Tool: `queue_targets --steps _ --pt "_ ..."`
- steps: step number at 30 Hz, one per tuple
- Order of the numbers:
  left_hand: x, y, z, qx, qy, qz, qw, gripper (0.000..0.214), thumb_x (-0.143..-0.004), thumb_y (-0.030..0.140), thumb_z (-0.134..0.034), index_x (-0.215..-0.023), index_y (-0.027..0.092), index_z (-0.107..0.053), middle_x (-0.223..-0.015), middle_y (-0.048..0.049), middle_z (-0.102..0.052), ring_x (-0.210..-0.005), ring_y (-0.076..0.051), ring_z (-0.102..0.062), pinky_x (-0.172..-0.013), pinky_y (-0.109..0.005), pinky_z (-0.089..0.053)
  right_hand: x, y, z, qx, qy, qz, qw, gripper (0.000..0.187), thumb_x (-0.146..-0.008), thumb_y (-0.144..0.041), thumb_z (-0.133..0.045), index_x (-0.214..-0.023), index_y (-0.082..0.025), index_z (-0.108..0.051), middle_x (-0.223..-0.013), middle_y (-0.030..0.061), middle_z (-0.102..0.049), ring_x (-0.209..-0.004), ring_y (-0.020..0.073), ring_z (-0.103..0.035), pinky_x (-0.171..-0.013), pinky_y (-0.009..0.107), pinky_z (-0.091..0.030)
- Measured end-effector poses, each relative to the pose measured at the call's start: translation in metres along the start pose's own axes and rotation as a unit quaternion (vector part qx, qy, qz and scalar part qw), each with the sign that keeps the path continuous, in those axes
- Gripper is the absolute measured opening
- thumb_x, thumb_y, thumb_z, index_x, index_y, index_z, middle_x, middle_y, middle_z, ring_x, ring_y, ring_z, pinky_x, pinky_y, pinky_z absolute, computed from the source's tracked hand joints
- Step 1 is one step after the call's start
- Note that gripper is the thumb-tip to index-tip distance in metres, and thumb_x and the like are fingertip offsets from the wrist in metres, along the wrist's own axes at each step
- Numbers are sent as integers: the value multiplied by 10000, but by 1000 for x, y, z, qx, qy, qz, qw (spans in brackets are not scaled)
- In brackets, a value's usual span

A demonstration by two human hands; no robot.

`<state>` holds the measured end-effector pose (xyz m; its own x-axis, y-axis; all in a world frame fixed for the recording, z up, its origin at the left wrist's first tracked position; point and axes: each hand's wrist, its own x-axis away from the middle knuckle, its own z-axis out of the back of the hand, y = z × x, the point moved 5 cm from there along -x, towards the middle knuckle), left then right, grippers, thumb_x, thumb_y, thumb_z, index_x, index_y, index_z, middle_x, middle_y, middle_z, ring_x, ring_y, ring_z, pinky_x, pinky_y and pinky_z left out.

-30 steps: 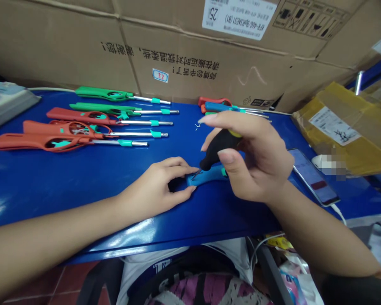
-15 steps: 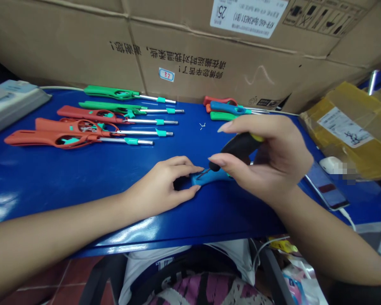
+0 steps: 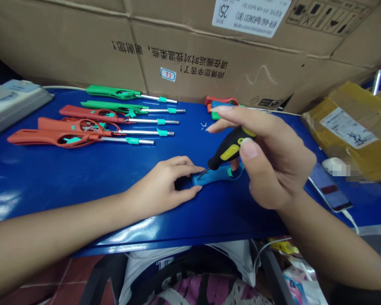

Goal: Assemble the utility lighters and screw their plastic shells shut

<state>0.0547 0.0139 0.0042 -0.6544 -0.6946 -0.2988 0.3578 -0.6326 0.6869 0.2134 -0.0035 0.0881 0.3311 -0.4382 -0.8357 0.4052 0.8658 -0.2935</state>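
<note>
A blue long-nosed gas lighter (image 3: 217, 174) lies on the blue table in front of me. My left hand (image 3: 165, 180) pinches its handle end between thumb and forefinger. In my right hand (image 3: 273, 154) is a black and yellow screwdriver (image 3: 227, 150), held at a slant with the thumb against its handle and the other fingers loosely spread. The screwdriver's tip meets the lighter's handle close to my left fingertips. Part of the lighter's front end is hidden behind my right hand.
Red lighters (image 3: 55, 137) and green lighters (image 3: 112, 92) lie in a row at left. More lighters (image 3: 222, 101) rest against the large cardboard box (image 3: 82, 46). Small white bits (image 3: 203, 126) lie nearby. Right are a phone (image 3: 332, 190) and a taped parcel (image 3: 352, 127); far left, a power strip (image 3: 22, 101).
My right hand's fingers have opened out and its thumb has shifted along the screwdriver handle, so more of the handle shows. My left hand stays put on the lighter.
</note>
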Motion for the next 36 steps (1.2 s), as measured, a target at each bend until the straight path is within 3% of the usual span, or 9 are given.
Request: queue_targets --steps 2,6,9,13,18,20,24,30,36 --pt "0 0 0 1 1 2 1000 260 -898 222 -704 -1153 178 -725 -1004 -40 -695 -908 -156 -676 -805 -264 -560 0 -1 0 -2 1 -11 1000 327 -954 -206 -528 -1224 -316 -675 -1093 -10 -763 -790 194 -734 -726 357 -634" --pt "1 0 0 -5 10 -4 1000 277 -877 194 -718 -1154 197 -732 -974 -28 -705 -882 -153 -680 -771 -250 -558 0 -6 2 53 38 38 997 202 -867 -234 -712 -1041 -336 -703 -862 -53 -761 -665 190 -681 -660 348 -602" --pt "1 -1 0 -1 8 -1 1000 294 -883 198 -710 -1177 199 -728 -968 -27 -697 -872 -150 -675 -769 -250 -559 2 -6 2 44 29 14 999 220 -960 -260 -587 -1145 -321 -690 -1012 -24 -768 -830 213 -727 -767 363 -617" --pt "0 -1 -1 5 -2 9 1000 283 -895 207 -696 -1176 187 -724 -993 -33 -683 -882 -146 -668 -770 -247 -553 4 -1 -3 -22 -47 -67 996 378 -1002 -197 -439 -1329 -281 -608 -1237 31 -716 -953 216 -739 -807 371 -633" --pt "2 0 0 -7 5 -2 1000 236 -881 205 -714 -1115 192 -738 -965 -26 -694 -862 -146 -669 -753 -240 -553 0 -5 1 37 14 29 999 230 -898 -276 -719 -1124 -240 -694 -1035 16 -775 -895 199 -738 -800 324 -633" --pt "2 0 0 -6 5 -1 1000 224 -878 198 -713 -1101 192 -739 -959 -23 -688 -858 -143 -666 -762 -242 -554 1 -4 0 44 19 38 998 242 -956 -327 -635 -1177 -239 -682 -1057 24 -770 -932 207 -742 -850 351 -633" --pt "0 1 0 1 -2 14 1000 192 -887 209 -696 -1073 186 -736 -992 -35 -684 -883 -151 -669 -785 -259 -558 4 0 -4 19 -37 -8 999 377 -1025 -270 -410 -1352 -301 -594 -1237 32 -717 -1008 218 -738 -887 380 -629" --pt "0 3 1 7 9 16 1000 214 -867 167 -701 -1081 175 -715 -941 -19 -685 -837 -143 -664 -735 -245 -554 -2 -13 1 53 -31 69 996 337 -918 -276 -698 -1251 -289 -651 -972 4 -765 -848 203 -738 -833 345 -632" --pt "0 1 0 12 4 6 1000 174 -895 195 -699 -1063 172 -736 -1014 -37 -686 -911 -146 -663 -833 -263 -553 4 -4 -7 -15 -43 1 999 471 -991 -214 -405 -1440 -275 -532 -1382 21 -652 -1060 212 -715 -912 387 -632"
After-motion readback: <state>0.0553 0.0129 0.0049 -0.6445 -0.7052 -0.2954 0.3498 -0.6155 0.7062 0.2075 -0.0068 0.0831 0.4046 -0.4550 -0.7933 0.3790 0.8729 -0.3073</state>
